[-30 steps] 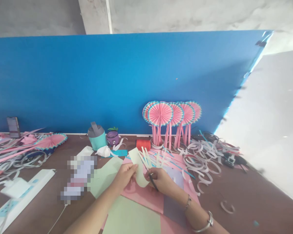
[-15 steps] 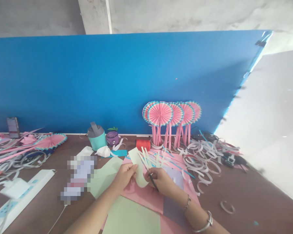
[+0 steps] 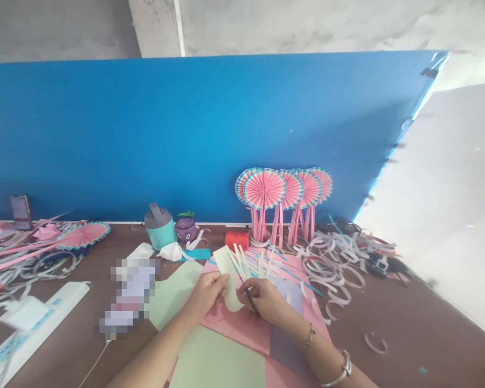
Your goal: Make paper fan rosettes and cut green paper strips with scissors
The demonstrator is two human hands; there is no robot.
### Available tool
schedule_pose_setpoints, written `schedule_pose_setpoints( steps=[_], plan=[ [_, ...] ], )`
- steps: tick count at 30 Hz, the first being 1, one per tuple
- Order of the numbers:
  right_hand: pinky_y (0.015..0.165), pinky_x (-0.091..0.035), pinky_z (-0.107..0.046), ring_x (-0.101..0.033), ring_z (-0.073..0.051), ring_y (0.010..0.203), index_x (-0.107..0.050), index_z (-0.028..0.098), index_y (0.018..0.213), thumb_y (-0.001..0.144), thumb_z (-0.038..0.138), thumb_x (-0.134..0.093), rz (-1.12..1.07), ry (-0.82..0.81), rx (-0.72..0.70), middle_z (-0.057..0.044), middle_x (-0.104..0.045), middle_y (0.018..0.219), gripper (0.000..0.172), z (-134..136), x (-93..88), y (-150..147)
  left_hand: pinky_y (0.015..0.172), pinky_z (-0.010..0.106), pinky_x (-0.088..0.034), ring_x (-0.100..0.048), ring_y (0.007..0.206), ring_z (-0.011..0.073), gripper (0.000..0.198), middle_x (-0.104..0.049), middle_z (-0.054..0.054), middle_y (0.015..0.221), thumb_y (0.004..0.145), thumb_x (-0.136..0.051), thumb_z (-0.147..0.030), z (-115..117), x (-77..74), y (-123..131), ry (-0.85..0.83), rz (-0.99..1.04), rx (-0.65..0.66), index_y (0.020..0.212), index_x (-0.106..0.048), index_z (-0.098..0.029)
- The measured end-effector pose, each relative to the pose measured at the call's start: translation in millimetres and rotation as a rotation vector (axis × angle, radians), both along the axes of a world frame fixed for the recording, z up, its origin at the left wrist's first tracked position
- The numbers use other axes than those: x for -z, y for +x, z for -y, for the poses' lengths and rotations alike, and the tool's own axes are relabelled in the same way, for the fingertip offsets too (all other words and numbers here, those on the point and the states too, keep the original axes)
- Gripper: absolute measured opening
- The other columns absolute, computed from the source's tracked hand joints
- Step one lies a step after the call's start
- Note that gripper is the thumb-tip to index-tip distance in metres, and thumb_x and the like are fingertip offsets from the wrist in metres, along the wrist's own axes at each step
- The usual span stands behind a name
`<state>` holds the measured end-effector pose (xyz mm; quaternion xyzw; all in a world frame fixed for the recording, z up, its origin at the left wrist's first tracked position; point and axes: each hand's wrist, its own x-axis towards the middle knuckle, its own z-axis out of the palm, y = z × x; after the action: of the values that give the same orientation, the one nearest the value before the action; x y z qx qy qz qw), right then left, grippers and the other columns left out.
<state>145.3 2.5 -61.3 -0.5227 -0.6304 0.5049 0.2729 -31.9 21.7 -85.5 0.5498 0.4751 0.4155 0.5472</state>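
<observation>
Between thumb and fingers, my left hand (image 3: 207, 291) pinches a pale yellow-green paper piece (image 3: 225, 262) that curls downward toward its lower end. Closed around the dark handles of a pair of scissors (image 3: 251, 302) is my right hand (image 3: 264, 297), just right of the paper. The scissor blades point up and left along the paper's right edge. Narrow pale strips (image 3: 242, 260) fan out behind the blades. Pink sheets (image 3: 246, 330) and a light green sheet (image 3: 218, 361) lie under both hands.
Pink pleated paper fans (image 3: 264, 188) stand at the back beside a red spool (image 3: 236, 240). Curled paper strips (image 3: 339, 264) heap on the right. A teal cup (image 3: 161, 233) and purple pot (image 3: 186, 229) stand behind; a power strip (image 3: 36, 328) lies left.
The scissors and my right fingers have shifted very slightly to the left. My left hand still holds the paper in nearly the same place.
</observation>
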Motion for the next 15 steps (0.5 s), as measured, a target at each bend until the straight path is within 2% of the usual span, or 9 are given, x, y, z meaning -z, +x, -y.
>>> schedule_pose_setpoints(
  steps=[6, 11, 15],
  plan=[
    [0.04, -0.026, -0.018, -0.036, -0.006, 0.041, -0.06, 0.014, 0.074, 0.063, 0.024, -0.061, -0.027, -0.021, 0.002, 0.004, -0.05, 0.05, 0.014, -1.4, 2.9, 0.5, 0.031, 0.019, -0.026, -0.04, 0.03, 0.0074, 0.048, -0.048, -0.004, 0.043, 0.07, -0.055, -0.062, 2.2, -1.4, 2.1, -0.036, -0.038, -0.001, 0.055, -0.05, -0.017],
    [0.04, -0.023, -0.018, -0.029, -0.005, 0.041, -0.059, 0.014, 0.07, 0.064, 0.02, -0.058, -0.027, 0.001, 0.007, 0.007, -0.042, 0.046, 0.009, -1.3, 3.7, 1.5, 0.035, 0.019, -0.029, -0.043, 0.036, 0.0078, 0.045, -0.051, -0.002, 0.046, 0.072, -0.055, -0.058, 2.9, -4.5, 1.7, -0.01, -0.036, -0.012, 0.055, -0.051, -0.016],
    [0.04, -0.024, -0.018, -0.033, -0.005, 0.04, -0.06, 0.014, 0.073, 0.063, 0.019, -0.057, -0.037, -0.009, -0.002, 0.006, -0.047, 0.047, 0.011, -0.8, 3.3, 1.2, 0.037, 0.019, -0.029, -0.044, 0.038, 0.0084, 0.045, -0.049, -0.002, 0.044, 0.072, -0.056, -0.057, 3.9, -7.0, 1.6, 0.025, -0.054, -0.018, 0.052, -0.048, -0.017]
  ],
)
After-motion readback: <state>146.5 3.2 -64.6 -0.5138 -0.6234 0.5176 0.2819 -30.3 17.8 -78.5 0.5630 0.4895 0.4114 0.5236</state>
